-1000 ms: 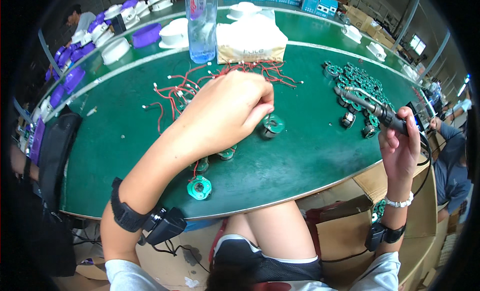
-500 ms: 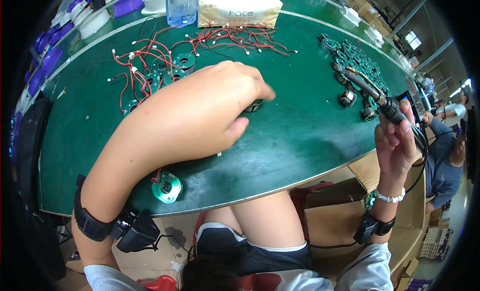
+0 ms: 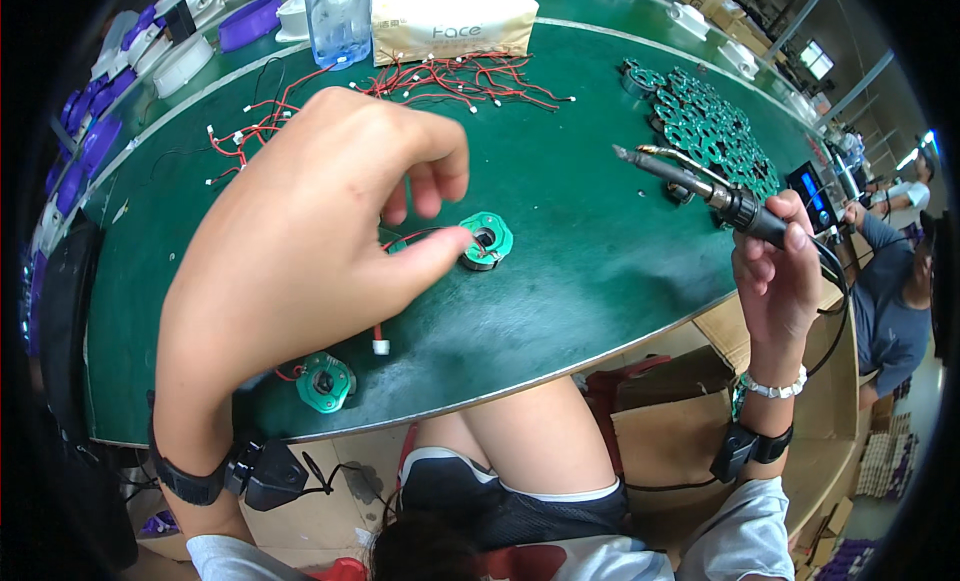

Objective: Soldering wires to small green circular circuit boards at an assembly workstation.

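My left hand (image 3: 310,211) hovers over the left middle of the table, fingers curled and thumb stretched apart, with nothing visible between them. Its thumb tip reaches the edge of a small round motor part with a green circuit board (image 3: 490,243); whether they touch I cannot tell. Red wire runs from that board back behind the thumb. My right hand (image 3: 778,256) grips a soldering iron (image 3: 750,216) by its dark handle, its tip raised and pointing left, with a thin brass-coloured tube alongside. A second green-board motor part (image 3: 325,383) with red wire lies near the front edge, below my left wrist.
Red wires with white connectors (image 3: 450,79) lie by a tissue pack (image 3: 455,26) and a clear blue container (image 3: 338,26). Many green boards (image 3: 710,126) sit at the right, before a small device with a lit screen (image 3: 812,189). A cardboard box (image 3: 675,446) stands below the table edge.
My left hand has drawn back leftward from the round motor part, which now shows with its green board and red wire. The soldering iron has moved a little left, away from the boards.
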The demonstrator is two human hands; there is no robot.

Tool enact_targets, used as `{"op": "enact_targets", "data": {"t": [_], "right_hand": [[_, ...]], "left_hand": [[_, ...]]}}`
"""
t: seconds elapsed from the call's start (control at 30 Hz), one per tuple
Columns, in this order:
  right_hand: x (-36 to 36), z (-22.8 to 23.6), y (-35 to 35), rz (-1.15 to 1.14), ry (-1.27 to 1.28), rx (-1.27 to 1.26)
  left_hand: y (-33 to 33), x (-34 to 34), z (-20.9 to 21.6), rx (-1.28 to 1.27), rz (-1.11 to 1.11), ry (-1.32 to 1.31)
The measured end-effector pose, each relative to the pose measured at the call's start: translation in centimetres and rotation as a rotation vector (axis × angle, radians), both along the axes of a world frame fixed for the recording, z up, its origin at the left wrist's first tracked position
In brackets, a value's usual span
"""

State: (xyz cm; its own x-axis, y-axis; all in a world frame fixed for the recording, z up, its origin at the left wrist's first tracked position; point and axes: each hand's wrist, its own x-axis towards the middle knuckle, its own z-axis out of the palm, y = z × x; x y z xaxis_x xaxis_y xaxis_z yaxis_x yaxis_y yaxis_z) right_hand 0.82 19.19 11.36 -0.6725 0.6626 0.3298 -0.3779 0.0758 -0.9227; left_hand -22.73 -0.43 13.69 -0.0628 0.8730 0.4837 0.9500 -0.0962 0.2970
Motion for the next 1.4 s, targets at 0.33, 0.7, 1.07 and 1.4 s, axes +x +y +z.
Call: {"op": "enact_targets", "data": {"t": [0.33, 0.7, 1.07, 1.4], "right_hand": [[-0.5, -0.1, -0.8, 0.006, -0.031, 0.002], [-0.5, -0.6, -0.2, -0.029, -0.025, 0.008], [-0.5, 0.0, -1.0, -0.065, -0.109, 0.022], [-0.5, -0.2, 0.5, -0.175, -0.052, -0.032]], "left_hand": [[-0.6, -0.5, 0.2, -0.159, -0.040, -0.068], [3.0, 1.9, -0.6, -0.188, 0.089, -0.791], [1.3, 2.0, -0.6, -0.047, 0.150, -0.485], [2.3, 0.9, -1.3, 0.092, -0.033, -0.175]]}}
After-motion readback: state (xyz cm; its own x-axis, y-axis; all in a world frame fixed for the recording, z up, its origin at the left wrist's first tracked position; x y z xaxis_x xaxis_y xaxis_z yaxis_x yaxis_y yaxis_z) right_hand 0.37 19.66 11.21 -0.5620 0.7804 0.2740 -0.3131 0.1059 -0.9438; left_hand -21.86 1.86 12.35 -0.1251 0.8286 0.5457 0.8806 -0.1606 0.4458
